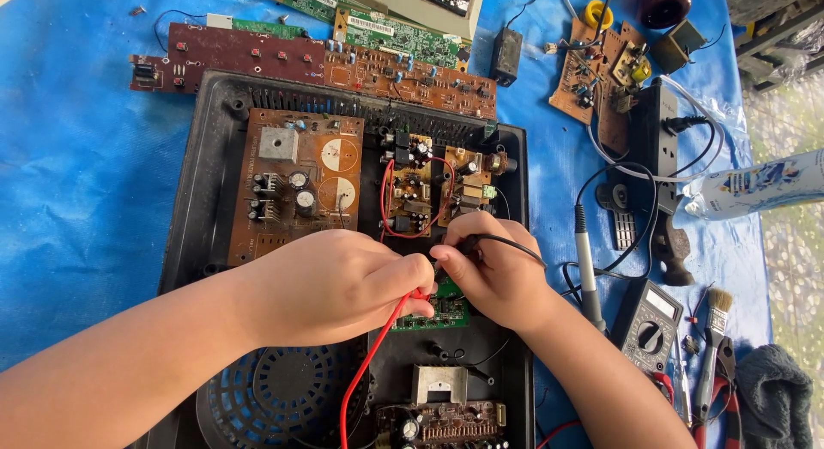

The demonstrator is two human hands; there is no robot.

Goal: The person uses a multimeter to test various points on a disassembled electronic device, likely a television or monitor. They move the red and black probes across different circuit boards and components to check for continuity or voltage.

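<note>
My left hand [330, 286] grips a red test probe; its red lead [369, 363] trails down toward me. My right hand [493, 273] pinches a black test probe with a black lead [515, 243] running right. Both probe tips meet over a small green circuit board [433, 313] inside an open black plastic case [206, 174]. The tips themselves are hidden by my fingers. A large brown circuit board [296, 183] and a smaller brown board with red wires [425, 191] sit in the case above my hands.
A multimeter [648, 324] lies at the right, beside a soldering iron [585, 260], a brush [717, 316], pliers [721, 389] and a dark cloth [777, 397]. Loose circuit boards [326, 63] lie above the case on the blue sheet [69, 174]. A plastic bottle [764, 183] lies at the right.
</note>
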